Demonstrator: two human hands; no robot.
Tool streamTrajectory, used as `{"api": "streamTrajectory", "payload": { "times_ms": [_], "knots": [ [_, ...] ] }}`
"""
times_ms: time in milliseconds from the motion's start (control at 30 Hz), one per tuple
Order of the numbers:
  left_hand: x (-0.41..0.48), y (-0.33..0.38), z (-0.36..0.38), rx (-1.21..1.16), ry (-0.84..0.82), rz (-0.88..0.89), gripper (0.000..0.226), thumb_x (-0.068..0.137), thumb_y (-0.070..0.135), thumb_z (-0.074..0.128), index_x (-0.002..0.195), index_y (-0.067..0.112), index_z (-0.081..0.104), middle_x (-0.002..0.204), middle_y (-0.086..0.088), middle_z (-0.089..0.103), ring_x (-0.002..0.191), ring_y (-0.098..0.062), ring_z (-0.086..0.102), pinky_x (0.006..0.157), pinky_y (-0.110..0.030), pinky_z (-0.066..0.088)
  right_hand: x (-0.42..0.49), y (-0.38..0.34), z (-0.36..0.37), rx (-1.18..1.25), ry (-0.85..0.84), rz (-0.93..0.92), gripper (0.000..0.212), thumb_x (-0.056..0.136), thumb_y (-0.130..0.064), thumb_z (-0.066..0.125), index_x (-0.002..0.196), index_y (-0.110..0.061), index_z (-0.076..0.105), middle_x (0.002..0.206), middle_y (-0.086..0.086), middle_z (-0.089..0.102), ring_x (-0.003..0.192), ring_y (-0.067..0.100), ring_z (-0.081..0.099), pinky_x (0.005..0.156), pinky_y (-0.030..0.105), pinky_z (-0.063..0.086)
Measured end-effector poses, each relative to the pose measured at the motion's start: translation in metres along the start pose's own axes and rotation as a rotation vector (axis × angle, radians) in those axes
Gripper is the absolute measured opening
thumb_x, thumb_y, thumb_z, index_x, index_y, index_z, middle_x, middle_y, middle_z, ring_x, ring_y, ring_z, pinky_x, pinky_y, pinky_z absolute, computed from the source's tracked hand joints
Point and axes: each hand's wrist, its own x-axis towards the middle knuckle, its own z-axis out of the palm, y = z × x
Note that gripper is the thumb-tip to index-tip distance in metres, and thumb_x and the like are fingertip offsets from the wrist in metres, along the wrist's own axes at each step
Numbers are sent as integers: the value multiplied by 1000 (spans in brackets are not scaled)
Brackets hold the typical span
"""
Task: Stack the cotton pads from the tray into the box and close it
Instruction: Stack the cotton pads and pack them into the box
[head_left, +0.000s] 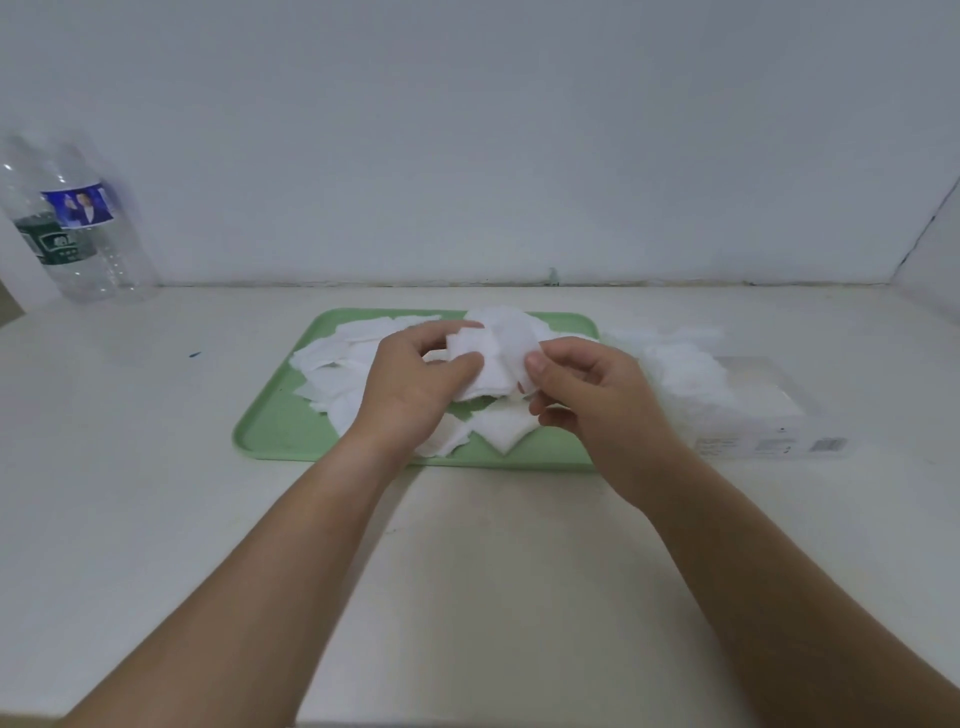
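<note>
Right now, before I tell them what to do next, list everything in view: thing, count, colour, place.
tray: one, light green, centre of the table, partly under the hands.
loose cotton pads: many, too jumbled to count, white, scattered over the tray.
held cotton pads: a small bunch, white, pinched between both hands above the tray.
box: one, white, right of the tray, open, with more white pads heaped in and over it.
water bottles: two, clear plastic with blue and green labels, far left by the wall.
table: one, off-white.
wall: pale grey-white, behind the table.
left hand: bare, gripping the held pads.
right hand: bare, gripping the same pads.
</note>
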Motion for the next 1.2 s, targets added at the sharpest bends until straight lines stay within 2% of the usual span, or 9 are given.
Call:
{"api": "streamTrajectory", "payload": {
  "times_ms": [100,233,400,533,667,800,1000,1100,1200],
  "knots": [
    [0,1,0,56,-47,166,54,81,-2,64,116,39,64,104,25,70,87,-8,65,72,-34,54,0,-1,1,64,-7,42,14,96,-20,63,92,-10,72,80,3,68,66,15,57,66,29,46],
    [-5,7,5,34,-75,209,41,82,-10,53,83,26,72,70,21,67,54,-11,42,55,-26,38,-1,-3,1,114,-12,78,23,97,-19,60,77,-16,70,75,1,66,63,14,55,65,30,43],
    [-8,13,6,-111,-116,138,29,91,-6,54,76,9,73,72,2,69,68,-14,60,60,-25,50,0,-2,2,70,-10,69,20,97,-19,61,80,-15,70,73,-1,63,60,13,52,64,29,41],
    [-8,13,6,-204,-141,95,20,98,12,61,82,9,73,75,-2,71,74,-15,66,64,-26,55,1,0,2,37,-1,71,21,97,-20,62,78,-17,70,71,-2,62,59,12,52,64,29,41],
    [-5,8,6,-219,-132,75,12,95,12,68,93,2,73,81,-11,73,78,-19,69,73,-33,58,1,-1,3,70,-18,92,23,98,-22,59,79,-15,70,70,-1,62,60,13,52,64,29,42],
    [-6,9,6,-193,-137,86,10,93,12,69,92,3,75,83,-8,76,77,-15,71,72,-24,56,2,-1,4,135,30,140,23,99,-22,57,81,-18,70,76,3,62,60,14,54,64,32,43],
    [-7,10,4,-164,-120,45,11,91,16,73,82,12,77,79,-3,77,75,-13,72,74,-24,57,0,-2,2,-227,210,-250,6,87,-22,67,88,-23,62,92,-9,65,73,14,59,67,28,49],
    [-8,12,5,-182,-130,34,11,91,17,73,83,11,77,79,-4,77,76,-14,73,74,-24,57,-2,-2,2,-255,174,-273,8,85,-19,76,87,-23,70,99,-5,69,74,14,63,65,23,48],
    [-9,14,6,-202,-135,21,13,90,15,73,78,16,77,76,-2,77,73,-14,73,71,-22,56,-2,3,5,-324,162,-261,13,81,-25,81,90,-27,71,103,-6,68,79,16,66,65,30,53]
  ]
}}
